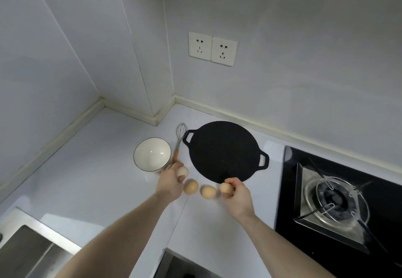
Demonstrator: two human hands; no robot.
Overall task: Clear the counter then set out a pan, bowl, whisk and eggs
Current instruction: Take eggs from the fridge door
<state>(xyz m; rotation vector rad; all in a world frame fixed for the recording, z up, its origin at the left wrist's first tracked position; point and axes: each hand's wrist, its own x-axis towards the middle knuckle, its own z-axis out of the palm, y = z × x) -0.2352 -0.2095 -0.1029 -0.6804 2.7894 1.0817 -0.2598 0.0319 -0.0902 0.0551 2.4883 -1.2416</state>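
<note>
Left hand point(171, 179) gripping an egg point(183, 171), right hand point(237, 193) pinching another egg point(226, 188), fingertips partly hidden, two eggs point(191, 187) loose between, griddle pan point(224, 151) near counter point(91, 179) back edge.

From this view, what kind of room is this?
Most likely a home kitchen: a gas burner set into the white counter, a steel sink at the left, and wall sockets above.

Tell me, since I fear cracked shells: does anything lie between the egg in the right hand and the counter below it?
Nothing visible does. The right hand holds its tan egg just above bare white counter, with another loose tan egg close on its left and the flat black two-handled pan just behind.
</note>
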